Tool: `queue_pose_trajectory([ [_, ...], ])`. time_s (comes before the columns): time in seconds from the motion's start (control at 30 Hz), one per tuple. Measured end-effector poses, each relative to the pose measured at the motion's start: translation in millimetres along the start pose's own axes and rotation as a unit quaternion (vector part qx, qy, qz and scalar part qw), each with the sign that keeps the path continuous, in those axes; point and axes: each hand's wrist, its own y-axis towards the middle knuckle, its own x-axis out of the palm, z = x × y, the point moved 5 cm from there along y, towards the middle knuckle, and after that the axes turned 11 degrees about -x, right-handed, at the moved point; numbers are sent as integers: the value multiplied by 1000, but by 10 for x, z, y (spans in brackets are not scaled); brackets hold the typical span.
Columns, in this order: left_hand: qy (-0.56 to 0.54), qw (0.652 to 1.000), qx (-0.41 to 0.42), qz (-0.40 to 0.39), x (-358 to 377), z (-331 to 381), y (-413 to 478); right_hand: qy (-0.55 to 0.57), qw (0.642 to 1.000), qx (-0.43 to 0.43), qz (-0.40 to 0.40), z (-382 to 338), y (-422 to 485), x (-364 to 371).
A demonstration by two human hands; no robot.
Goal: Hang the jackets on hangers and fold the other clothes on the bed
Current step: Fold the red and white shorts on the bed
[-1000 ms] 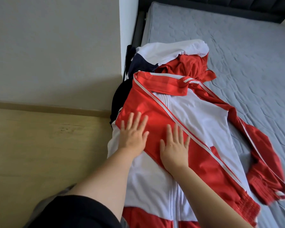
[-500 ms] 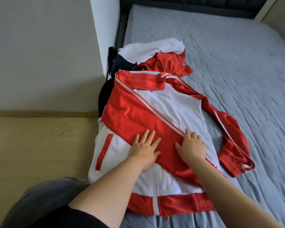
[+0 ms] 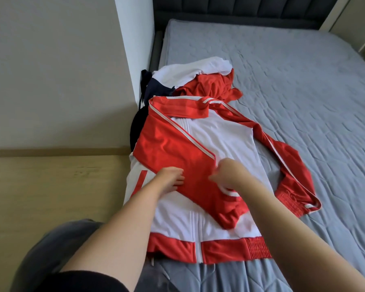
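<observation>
Folding red sleeve (image 3: pixel 173 148) across jacket (image 3: pixel 219 140) on bed (image 3: pixel 303 81) — edge pinched by left hand (image 3: pixel 170 179), fingers (image 3: pixel 178 183) curled; right hand (image 3: pixel 226 173) blurred, grip can't tell. Next, prob.: loose sleeve (image 3: pixel 289 171) right of fingers — needs pulling in.

Looks like a bedroom in a home. Shown by a wide bed (image 3: pixel 303 91) under a grey quilted cover, backed by a dark padded headboard (image 3: pixel 240 7). Bordered on one side by a plain pale wall (image 3: pixel 51 70), a wooden skirting strip (image 3: pixel 51 151) and a light wood floor (image 3: pixel 51 186). Strewn with everyday laundry: a red-and-white jacket (image 3: pixel 219 140) spread flat, more clothes (image 3: pixel 198 74) heaped beyond it.
</observation>
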Motion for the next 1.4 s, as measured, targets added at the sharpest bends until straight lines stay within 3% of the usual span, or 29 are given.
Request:
queue_pose_trajectory([
  [0.03, -58, 997, -39, -15, -93, -30, -29, 156, 987, -22, -41, -172, -21, 26],
  [0.07, -85, 994, -68, -23, -186, -63, -52, 335, 937, -31, -93, -351, -72, 62],
  [0.1, -100, 990, -91, -34, -261, -100, -73, 437, 890, -41, -122, -448, -86, 88],
  [0.13, -105, 988, -107, -43, -315, -136, -87, 451, 882, -66, -121, -494, -80, 79],
  [0.17, -107, 986, -118, -48, -341, -169, -101, 385, 915, -83, -91, -478, -59, 54],
  [0.23, -101, 985, -131, -47, -327, -221, -111, 130, 987, -97, -14, -341, 11, 45],
  [0.3, -70, 988, -131, -37, -288, -257, -92, -11, 998, -60, -26, -181, 47, 169],
  [0.37, -24, 991, -126, -26, -259, -276, -73, -42, 995, -29, -89, -79, 50, 359],
  [0.47, 51, 991, -126, -10, -243, -292, -80, 24, 983, 2, -179, -37, 23, 593],
  [0.53, 88, 987, -134, -7, -252, -312, -91, 21, 983, -3, -185, -56, 8, 635],
  [0.63, 78, 986, -148, -12, -341, -328, -103, 132, 989, -16, -72, -154, 19, 596],
  [0.7, 65, 985, -160, -17, -461, -319, -106, 284, 958, -27, -1, -275, -30, 559],
  [0.73, 70, 984, -166, -15, -541, -308, -102, 336, 940, -50, -17, -365, -74, 574],
  [0.8, 102, 979, -177, -4, -713, -281, -114, 421, 886, -120, -154, -593, -203, 706],
  [0.87, 148, 971, -187, 7, -845, -267, -134, 434, 850, -162, -251, -706, -288, 789],
  [0.9, 176, 966, -188, 20, -888, -274, -135, 412, 866, -164, -230, -697, -243, 798],
  [1.0, 273, 935, -225, 17, -882, -379, -183, 244, 961, -126, -16, -532, 4, 723],
  [1.1, 389, 884, -255, -45, -785, -481, -241, 87, 989, -93, 80, -400, 132, 764],
  [1.2, 412, 877, -242, -60, -756, -524, -244, 84, 988, -32, 123, -239, 175, 894],
  [1.33, 340, 916, -209, -31, -783, -446, -209, 311, 937, 51, 153, -55, 195, 1037],
  [1.4, 360, 915, -182, -9, -850, -378, -197, 357, 919, 61, 157, -7, 201, 1055],
])
